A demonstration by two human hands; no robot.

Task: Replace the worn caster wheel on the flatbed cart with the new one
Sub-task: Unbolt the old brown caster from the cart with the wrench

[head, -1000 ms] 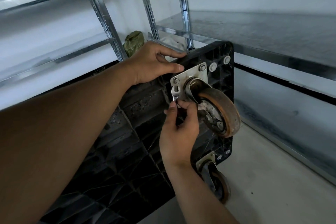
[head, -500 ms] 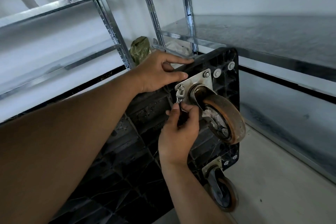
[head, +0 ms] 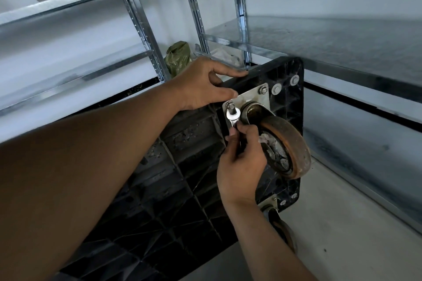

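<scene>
The black flatbed cart [head: 182,166] stands on its edge with its ribbed underside facing me. A worn brown caster wheel [head: 287,143] hangs from a silver mounting plate [head: 251,98] bolted near the cart's top corner. My right hand [head: 242,162] grips a silver wrench [head: 233,118], whose ring end sits over the bolt at the plate's lower left corner. My left hand [head: 203,84] holds the cart's top edge, fingers over the rim and thumb beside the plate. A second caster [head: 280,223] shows at the cart's lower corner, partly behind my right forearm.
Galvanised metal shelving [head: 331,39] runs along the right and behind the cart, with upright posts [head: 239,7] close to its top edge. A green bag [head: 179,56] lies in the back corner. Pale concrete floor [head: 342,235] lies to the right of the cart.
The view has shifted so the cart sits lower and further right in frame. The wrench head has moved up onto the lower left bolt. My left hand keeps its hold on the cart's edge.
</scene>
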